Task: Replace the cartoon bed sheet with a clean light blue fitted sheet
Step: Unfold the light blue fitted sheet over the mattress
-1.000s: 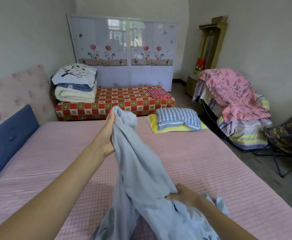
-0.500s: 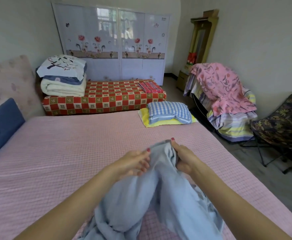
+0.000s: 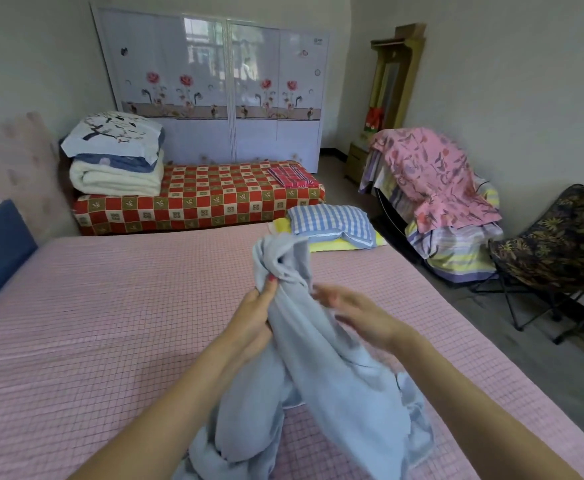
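The left hand (image 3: 254, 315) grips a bunched part of the light blue sheet (image 3: 321, 368) and holds it up over the middle of the pink checked bed (image 3: 110, 306), and the rest of the sheet hangs down to the bed at 6 o'clock. The right hand (image 3: 356, 315) is just beside the sheet at its 3 o'clock with fingers spread and blurry, and I cannot tell if it touches the cloth. At 12 o'clock from the hands a blue checked pillow (image 3: 330, 225) lies on a yellow cloth (image 3: 332, 244) at the far edge of the bed, and a red checked bench (image 3: 200, 199) with folded blankets (image 3: 117, 157) stands at 11 o'clock.
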